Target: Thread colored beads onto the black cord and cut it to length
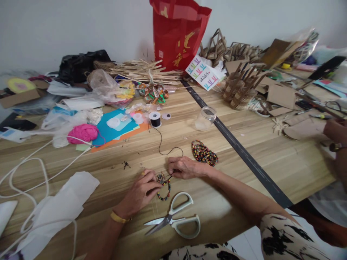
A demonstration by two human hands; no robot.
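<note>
My left hand (145, 189), wearing a ring and a yellow bangle, has its fingers closed on a small beaded bracelet (168, 193) of mixed colours. Next to its fingertips is a cluster of shiny beads (161, 177). My right hand (183, 167) pinches a thin black cord (171, 151) just right of the beads. The cord runs back to a white spool (155, 119) wound with black. White-handled scissors (173, 219) lie part open in front of my hands. Behind my right wrist rests a pile of beaded strands (204, 153).
A clear jar (205, 119) stands beyond the strands. Pink yarn (82, 133) and blue paper (115, 126) lie at left, near a white cable (40, 173). A red bag (180, 36) and woven baskets (241, 88) are at the back. Another person's hand (336, 130) shows at the right edge.
</note>
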